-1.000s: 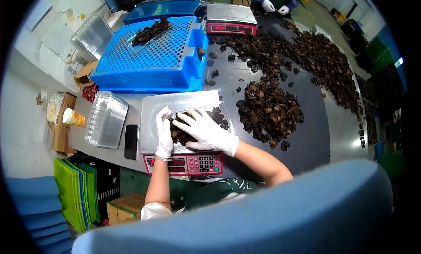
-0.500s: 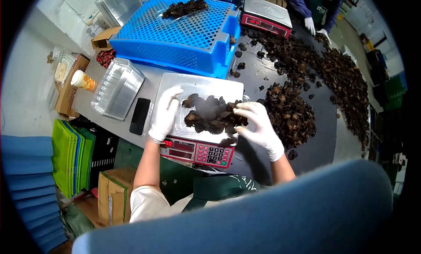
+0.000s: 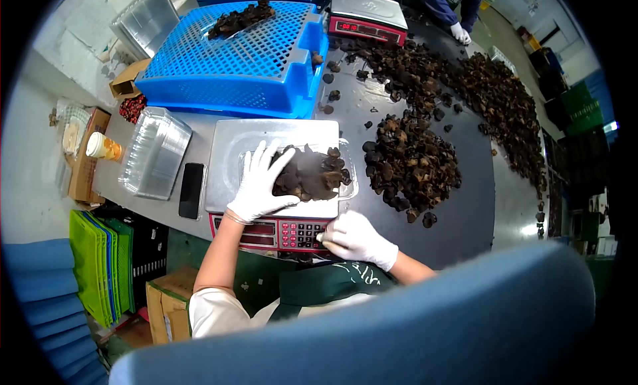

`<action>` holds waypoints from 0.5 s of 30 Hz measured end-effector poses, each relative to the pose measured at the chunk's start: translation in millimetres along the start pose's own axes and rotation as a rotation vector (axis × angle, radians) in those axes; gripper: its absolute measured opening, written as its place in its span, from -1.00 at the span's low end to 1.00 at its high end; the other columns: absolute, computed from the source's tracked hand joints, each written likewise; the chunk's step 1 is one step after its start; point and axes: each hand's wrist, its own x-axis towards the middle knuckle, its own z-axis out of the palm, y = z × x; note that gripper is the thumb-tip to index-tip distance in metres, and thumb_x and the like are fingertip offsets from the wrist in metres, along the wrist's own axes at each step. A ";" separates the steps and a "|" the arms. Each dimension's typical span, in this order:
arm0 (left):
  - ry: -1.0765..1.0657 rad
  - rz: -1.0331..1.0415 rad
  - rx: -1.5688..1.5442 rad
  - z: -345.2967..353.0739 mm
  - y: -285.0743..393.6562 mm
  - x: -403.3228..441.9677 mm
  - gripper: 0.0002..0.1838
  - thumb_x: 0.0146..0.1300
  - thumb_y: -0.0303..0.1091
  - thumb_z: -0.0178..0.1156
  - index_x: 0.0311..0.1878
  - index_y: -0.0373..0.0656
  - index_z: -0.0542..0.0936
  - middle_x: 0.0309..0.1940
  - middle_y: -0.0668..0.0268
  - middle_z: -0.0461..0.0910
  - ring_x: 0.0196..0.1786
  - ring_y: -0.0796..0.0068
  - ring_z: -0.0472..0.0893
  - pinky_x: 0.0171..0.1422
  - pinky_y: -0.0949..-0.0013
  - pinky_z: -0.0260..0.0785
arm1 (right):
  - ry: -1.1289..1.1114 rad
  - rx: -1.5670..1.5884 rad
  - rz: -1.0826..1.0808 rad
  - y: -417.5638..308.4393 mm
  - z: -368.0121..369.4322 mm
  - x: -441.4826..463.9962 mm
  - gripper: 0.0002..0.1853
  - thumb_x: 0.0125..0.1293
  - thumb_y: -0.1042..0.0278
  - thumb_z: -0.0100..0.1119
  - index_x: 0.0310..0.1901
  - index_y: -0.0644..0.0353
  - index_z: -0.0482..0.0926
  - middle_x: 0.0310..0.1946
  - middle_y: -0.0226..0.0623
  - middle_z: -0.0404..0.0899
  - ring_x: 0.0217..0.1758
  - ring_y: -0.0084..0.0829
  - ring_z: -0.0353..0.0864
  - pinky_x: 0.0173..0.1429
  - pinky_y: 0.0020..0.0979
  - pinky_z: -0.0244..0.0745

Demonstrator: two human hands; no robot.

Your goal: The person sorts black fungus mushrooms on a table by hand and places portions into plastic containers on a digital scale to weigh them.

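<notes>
A pile of dark wood ear mushrooms (image 3: 312,176) lies in a clear plastic tray (image 3: 352,179) on the plate of a red electronic scale (image 3: 222,146). Fingers spread, my white-gloved left hand (image 3: 260,186) rests against the left side of the pile. My right hand (image 3: 359,240), also gloved, is at the right end of the scale's keypad (image 3: 302,233). Its fingers are curled, with a fingertip at the keys and nothing visible in the grip. Part of the tray is hidden beneath the mushrooms and my left hand.
A larger mushroom heap (image 3: 412,166) lies right of the scale. A phone (image 3: 191,191), stacked clear containers (image 3: 156,152) and a paper cup (image 3: 104,146) stand left. Behind are an upturned blue crate (image 3: 226,53) and another scale (image 3: 369,26). A co-worker's gloved hands (image 3: 460,33) show far right.
My left hand has moved right onto the mushrooms. My right hand has left the pile and come down to the keypad, its fingers now curled. The whole view has shifted slightly.
</notes>
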 end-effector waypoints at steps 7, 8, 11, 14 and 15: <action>0.524 -0.213 -0.497 -19.8 -17.3 -29.6 -0.28 0.16 -0.29 0.36 0.38 -0.22 0.34 0.38 0.02 0.29 0.42 0.09 0.30 0.48 0.11 0.15 | -0.453 0.475 0.182 -11.0 40.5 -27.3 -0.65 0.35 0.37 0.04 0.16 0.06 0.56 0.20 -0.27 0.54 0.09 -0.20 0.63 0.12 -0.28 0.59; 0.581 -0.248 -0.445 -20.2 -27.8 -40.2 -0.35 0.22 -0.36 0.29 0.38 -0.22 0.34 0.34 0.05 0.33 0.40 0.13 0.34 0.47 0.14 0.18 | -0.500 0.492 0.192 -11.3 42.4 -22.1 -0.62 0.35 0.40 0.01 0.19 0.05 0.53 0.26 -0.26 0.50 0.15 -0.18 0.60 0.16 -0.28 0.57; 0.747 -0.399 -0.628 -19.7 -40.5 -65.7 -0.52 0.39 -0.48 0.09 0.37 -0.21 0.36 0.27 0.15 0.38 0.32 0.26 0.41 0.42 0.22 0.23 | -0.609 0.511 0.139 -10.3 67.4 -13.3 -0.51 0.34 0.49 -0.08 0.31 0.03 0.44 0.40 -0.27 0.35 0.25 -0.14 0.53 0.25 -0.28 0.52; 0.805 -0.465 -0.658 -17.3 -46.1 -87.2 -0.60 0.47 -0.42 0.01 0.33 -0.24 0.38 0.23 0.21 0.41 0.22 0.38 0.45 0.39 0.30 0.24 | -0.743 0.445 0.111 -16.9 92.2 -8.1 -0.51 0.38 0.44 -0.12 0.34 0.10 0.40 0.35 -0.17 0.40 0.25 -0.13 0.53 0.26 -0.27 0.49; 0.831 -0.482 -0.666 -16.3 -46.6 -92.2 -0.61 0.47 -0.41 0.01 0.32 -0.24 0.39 0.23 0.21 0.42 0.21 0.40 0.46 0.38 0.31 0.24 | -0.745 0.448 0.103 -21.3 94.0 -0.7 -0.51 0.38 0.44 -0.12 0.34 0.10 0.40 0.35 -0.17 0.40 0.25 -0.13 0.53 0.26 -0.27 0.49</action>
